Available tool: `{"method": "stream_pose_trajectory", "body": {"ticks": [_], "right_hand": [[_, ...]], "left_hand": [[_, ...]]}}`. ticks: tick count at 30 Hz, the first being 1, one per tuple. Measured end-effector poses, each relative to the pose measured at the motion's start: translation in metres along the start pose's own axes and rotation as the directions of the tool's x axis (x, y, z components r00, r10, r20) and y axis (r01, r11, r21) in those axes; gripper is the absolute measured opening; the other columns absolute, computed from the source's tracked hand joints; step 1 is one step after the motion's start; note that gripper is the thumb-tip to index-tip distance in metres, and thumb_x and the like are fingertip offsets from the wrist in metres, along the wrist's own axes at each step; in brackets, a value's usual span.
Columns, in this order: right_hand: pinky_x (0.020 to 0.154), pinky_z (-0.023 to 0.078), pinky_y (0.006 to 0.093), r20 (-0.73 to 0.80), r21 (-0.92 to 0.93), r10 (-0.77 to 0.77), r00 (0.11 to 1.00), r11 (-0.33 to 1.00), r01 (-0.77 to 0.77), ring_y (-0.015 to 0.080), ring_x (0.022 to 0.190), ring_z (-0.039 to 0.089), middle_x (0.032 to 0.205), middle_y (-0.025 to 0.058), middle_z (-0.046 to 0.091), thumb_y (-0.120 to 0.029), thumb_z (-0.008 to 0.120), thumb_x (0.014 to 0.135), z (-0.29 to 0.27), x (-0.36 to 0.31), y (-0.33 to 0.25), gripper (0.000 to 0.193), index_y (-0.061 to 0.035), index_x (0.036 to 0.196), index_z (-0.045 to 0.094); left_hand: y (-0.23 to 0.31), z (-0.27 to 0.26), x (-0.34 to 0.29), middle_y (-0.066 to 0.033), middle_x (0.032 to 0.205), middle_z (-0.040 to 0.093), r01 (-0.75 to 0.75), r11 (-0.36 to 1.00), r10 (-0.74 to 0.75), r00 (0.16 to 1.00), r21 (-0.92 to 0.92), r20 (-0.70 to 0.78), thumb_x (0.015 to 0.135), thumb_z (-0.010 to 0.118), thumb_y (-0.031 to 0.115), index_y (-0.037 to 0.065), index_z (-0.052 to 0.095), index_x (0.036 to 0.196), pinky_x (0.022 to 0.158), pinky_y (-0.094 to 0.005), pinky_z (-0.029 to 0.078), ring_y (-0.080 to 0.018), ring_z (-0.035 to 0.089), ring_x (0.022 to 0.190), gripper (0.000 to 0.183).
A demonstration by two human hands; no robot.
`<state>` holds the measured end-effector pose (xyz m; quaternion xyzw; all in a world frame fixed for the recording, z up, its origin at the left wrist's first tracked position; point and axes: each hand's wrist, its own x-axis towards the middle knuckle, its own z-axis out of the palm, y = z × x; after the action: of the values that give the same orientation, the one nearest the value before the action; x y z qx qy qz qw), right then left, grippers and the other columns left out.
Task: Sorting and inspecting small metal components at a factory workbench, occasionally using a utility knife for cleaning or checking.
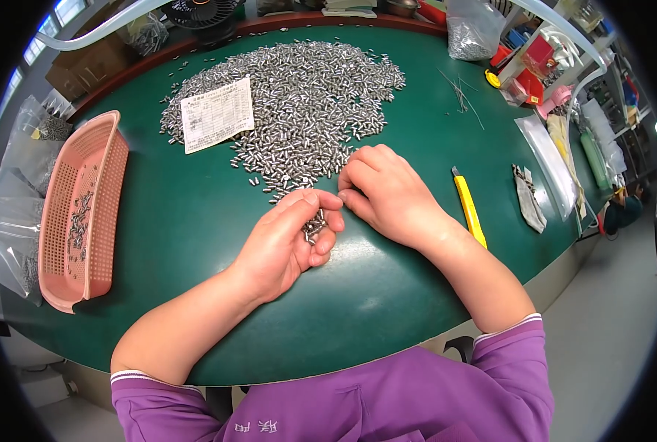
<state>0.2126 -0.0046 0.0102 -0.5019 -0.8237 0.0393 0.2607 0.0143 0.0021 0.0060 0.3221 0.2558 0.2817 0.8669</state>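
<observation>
Green, smooth-topped table (395,302) lay beneath one broad heap of small silvery metal cylinders (306,88).
Left of the heap stood one long pink perforated plastic basket (106,221) with similar pieces inside. Just nearer than the heap, the left hand (273,247) cupped several cylinders (313,227) in curled fingers; at the heap's near edge, the right hand (391,193) bent thumb and forefinger toward the left fingertips, but whether it pinched anything could not be told. One white printed paper slip (218,116) lay on the heap's left part, one yellow-handled knife (468,208) right of the heap. Good handling probably called for a well-cupped left palm against spills and a light fingertip touch. Count: two hands, one heap, one basket, one slip, one knife; cylinders too many to number.
</observation>
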Motion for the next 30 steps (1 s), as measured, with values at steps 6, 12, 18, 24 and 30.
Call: {"method": "stream_pose_trajectory", "body": {"ticks": [6,12,18,24,30], "right_hand": [[0.080,0.044,0.0367,-0.086,0.235,-0.025,0.996,0.971,0.045,0.0252,0.090,0.055,0.090,0.0043,0.057,-0.010,0.070,0.075,-0.011,0.002,-0.008,0.014,-0.0082,0.083,0.059],[0.079,0.045,0.0357,-0.102,0.295,-0.092,0.991,0.948,0.118,0.0232,0.088,0.057,0.088,0.0034,0.059,-0.010,0.072,0.074,-0.012,0.000,-0.012,0.014,-0.0089,0.085,0.064],[0.077,0.046,0.0358,-0.191,0.219,0.010,0.982,0.975,0.033,0.0248,0.087,0.057,0.088,0.0037,0.060,-0.009,0.067,0.078,-0.010,0.001,0.001,0.012,-0.0116,0.090,0.065],[0.075,0.047,0.0369,-0.237,0.105,0.077,0.969,0.993,-0.054,0.0251,0.088,0.058,0.087,0.0043,0.060,-0.007,0.066,0.078,-0.005,0.001,0.012,0.012,-0.0098,0.089,0.065],[0.075,0.048,0.0380,-0.203,0.037,0.128,0.971,0.992,-0.123,0.0262,0.087,0.057,0.086,0.0048,0.059,-0.007,0.067,0.077,-0.004,-0.001,0.018,0.012,-0.0093,0.088,0.065]], "left_hand": [[-0.003,-0.004,0.002,-0.0028,0.088,0.054,0.007,1.000,-0.007,1.000,-0.003,0.000,0.098,0.048,0.025,0.009,0.049,0.105,0.056,-0.0215,0.038,-0.0087,0.046,0.066,0.018],[-0.002,-0.002,0.000,-0.0019,0.087,0.054,0.023,0.999,-0.024,1.000,0.049,0.006,0.098,0.050,0.024,0.009,0.048,0.105,0.055,-0.0194,0.036,-0.0068,0.045,0.064,0.016],[-0.003,-0.002,0.002,-0.0041,0.085,0.052,0.001,1.000,-0.001,1.000,0.011,0.003,0.100,0.046,0.023,0.008,0.051,0.103,0.049,-0.0197,0.031,-0.0077,0.040,0.060,0.016],[-0.001,0.000,0.000,-0.0048,0.085,0.052,0.011,1.000,-0.010,1.000,0.013,-0.018,0.101,0.042,0.025,0.007,0.052,0.103,0.049,-0.0212,0.032,-0.0092,0.040,0.060,0.020],[0.001,-0.003,-0.001,-0.0055,0.088,0.052,0.019,1.000,-0.019,1.000,0.015,0.007,0.101,0.037,0.026,0.005,0.052,0.108,0.053,-0.0230,0.035,-0.0110,0.043,0.065,0.026]]}}
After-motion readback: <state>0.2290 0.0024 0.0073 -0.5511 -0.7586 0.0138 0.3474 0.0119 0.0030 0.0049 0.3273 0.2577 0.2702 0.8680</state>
